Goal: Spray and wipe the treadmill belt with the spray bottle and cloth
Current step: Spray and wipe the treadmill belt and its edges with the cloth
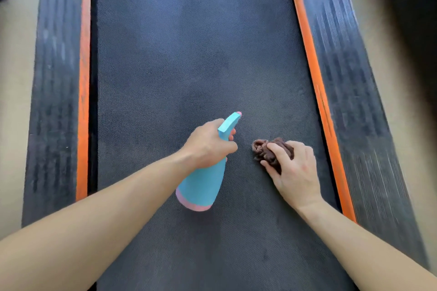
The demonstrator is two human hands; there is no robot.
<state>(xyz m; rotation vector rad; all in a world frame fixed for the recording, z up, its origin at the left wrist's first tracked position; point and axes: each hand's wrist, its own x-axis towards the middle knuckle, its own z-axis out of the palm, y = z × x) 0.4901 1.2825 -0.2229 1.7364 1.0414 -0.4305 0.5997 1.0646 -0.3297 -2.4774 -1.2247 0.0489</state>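
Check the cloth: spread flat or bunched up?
Bunched up: the cloth sits crumpled under the right hand on the belt.

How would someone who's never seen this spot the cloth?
Look at the dark treadmill belt between its orange strips. Right of the blue spray bottle, the right hand grips the crumpled cloth on it. It is the only brown thing.

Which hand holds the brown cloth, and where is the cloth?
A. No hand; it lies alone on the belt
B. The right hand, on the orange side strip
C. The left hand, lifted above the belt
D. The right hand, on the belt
D: the right hand grips the bunched cloth against the belt, while the left hand holds the spray bottle.
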